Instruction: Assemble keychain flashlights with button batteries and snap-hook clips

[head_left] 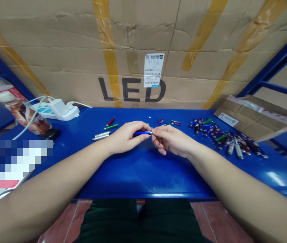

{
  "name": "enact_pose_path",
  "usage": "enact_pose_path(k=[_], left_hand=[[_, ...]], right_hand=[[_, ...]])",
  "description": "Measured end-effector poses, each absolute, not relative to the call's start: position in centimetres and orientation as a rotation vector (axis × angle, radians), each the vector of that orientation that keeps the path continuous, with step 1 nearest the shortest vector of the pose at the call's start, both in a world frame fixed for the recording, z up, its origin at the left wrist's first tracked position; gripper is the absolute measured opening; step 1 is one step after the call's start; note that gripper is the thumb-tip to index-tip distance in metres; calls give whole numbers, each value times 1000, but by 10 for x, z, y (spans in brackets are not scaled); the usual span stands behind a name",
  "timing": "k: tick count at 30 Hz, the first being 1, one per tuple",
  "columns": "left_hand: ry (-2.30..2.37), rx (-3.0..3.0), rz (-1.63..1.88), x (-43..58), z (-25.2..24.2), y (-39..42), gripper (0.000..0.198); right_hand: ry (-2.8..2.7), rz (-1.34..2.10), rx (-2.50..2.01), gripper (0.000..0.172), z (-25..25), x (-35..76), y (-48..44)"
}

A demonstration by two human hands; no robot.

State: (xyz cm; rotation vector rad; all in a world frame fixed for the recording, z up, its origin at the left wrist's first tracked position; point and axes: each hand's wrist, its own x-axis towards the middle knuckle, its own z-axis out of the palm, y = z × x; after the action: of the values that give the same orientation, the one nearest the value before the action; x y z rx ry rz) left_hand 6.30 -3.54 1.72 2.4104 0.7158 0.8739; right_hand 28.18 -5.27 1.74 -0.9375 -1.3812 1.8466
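Above the middle of the blue table, my left hand (129, 136) grips a small blue metal tube (143, 133) that looks like a keychain flashlight. It lies level between thumb and fingers. My right hand (170, 139) pinches the tube's silver right end, and its fingertips hide any small part there. Beside my left hand lie a red tube (110, 122), a green tube (111, 127) and silver tubes (101, 136). Just beyond my right hand are several small carabiner clips (175, 123), red, blue and green.
At right, a pile of coloured tubes (224, 136) lies by a small cardboard box (260, 116). A white power strip (57, 109) and a drink bottle (24, 113) stand at left. A large carton (77, 60) marked LED walls off the back of the blue table (143, 175).
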Motion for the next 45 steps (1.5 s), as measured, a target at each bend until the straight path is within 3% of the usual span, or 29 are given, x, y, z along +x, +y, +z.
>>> enact_pose_path(k=[11,18,23,27,34,41,45], left_hand=[[753,2283,768,60,16,-35,26],[787,2044,527,60,22,-39,41],[743,1516,297,62,23,-42,57],[790,1502,322,64,24,-44,58],[887,2066,605,68,29,-49,50],[877,1322,279,70,28,-47,54],[922,1314,246,70,26,-47,53]], right_hand=[[-1818,1486,-1006,47,11,286,-50],[-2425,597,-694,29,19,296,-50],[-2539,314,-524,27,24,296,-57],[-2548,274,-553,29,25,294,-63],[-2460,416,-684,30,22,294,-57],[-2599,146,-527,35,19,296,-57],[-2641,109,-581,36,19,294,-59]])
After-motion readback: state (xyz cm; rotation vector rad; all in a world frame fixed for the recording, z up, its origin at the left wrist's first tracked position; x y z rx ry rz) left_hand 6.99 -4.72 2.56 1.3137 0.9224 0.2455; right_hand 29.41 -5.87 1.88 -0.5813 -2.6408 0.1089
